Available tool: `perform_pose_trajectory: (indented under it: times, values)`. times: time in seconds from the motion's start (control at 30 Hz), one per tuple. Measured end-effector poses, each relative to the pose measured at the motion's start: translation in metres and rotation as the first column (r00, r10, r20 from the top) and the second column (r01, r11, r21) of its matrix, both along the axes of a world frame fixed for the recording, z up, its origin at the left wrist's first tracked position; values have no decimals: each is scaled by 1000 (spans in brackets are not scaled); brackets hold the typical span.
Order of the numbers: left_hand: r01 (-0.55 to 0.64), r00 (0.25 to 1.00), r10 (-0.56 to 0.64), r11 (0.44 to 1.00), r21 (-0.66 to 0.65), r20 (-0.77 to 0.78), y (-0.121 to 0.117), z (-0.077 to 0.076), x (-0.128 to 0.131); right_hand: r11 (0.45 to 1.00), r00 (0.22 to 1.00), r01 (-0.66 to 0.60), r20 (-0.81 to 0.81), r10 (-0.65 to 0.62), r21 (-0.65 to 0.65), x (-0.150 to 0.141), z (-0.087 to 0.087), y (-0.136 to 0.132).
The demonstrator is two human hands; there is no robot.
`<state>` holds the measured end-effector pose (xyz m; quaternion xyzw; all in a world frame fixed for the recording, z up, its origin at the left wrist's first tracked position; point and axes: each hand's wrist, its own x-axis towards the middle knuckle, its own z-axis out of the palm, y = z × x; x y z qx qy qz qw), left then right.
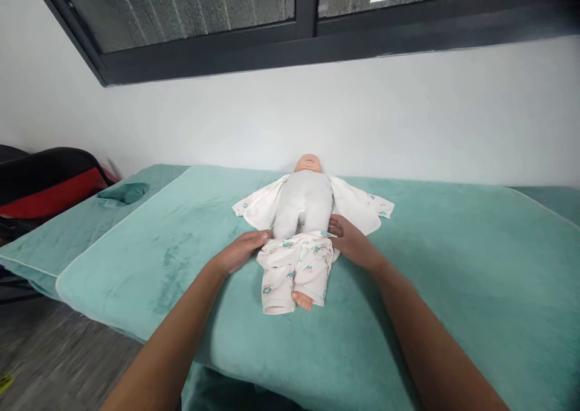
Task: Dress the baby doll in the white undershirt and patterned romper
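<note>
A doll point(309, 199) is laid on its back on the green cover point(453, 266), head towards the wall point(408, 115) and legs towards the person, so that the feet are kept within reach. The shirt point(356, 202) is spread open beneath the doll, with both sleeves turned outward, apparently so that the body is left unobstructed. The printed trousers point(296, 257) are bunched around the lower legs; one foot point(302, 300) is exposed at a cuff, the other is not seen. The waistband is flanked by the left hand point(242, 251) and the right hand point(356, 242), presumably so that both sides are controlled evenly. Fingers are held narrow at its edges; whether cloth is pinched on either side cannot be told.
</note>
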<state>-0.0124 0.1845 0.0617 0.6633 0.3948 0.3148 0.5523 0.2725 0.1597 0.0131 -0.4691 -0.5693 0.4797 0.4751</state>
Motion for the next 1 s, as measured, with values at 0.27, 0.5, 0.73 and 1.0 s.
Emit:
perform_pose_trajectory:
  times: [0.27, 0.5, 0.73, 1.0]
  values:
    - [7, 987, 0, 999, -44, 162, 10, -13, -5, 997, 1000, -17, 25, 15, 71, -3, 6, -1]
    - [-236, 947, 221, 971, 39, 235, 13, -22, 19, 896, 913, 293, 180, -366, 335, -10, 0, 0]
    - [-402, 914, 379, 892, 205, 141, 56, -17, 48, 909, 871, 329, 291, -397, 254, -2, 28, 16]
    - [-222, 970, 220, 975, 11, 99, 88, -20, 42, 888, 853, 458, 260, -452, 40, 4, 12, 56]
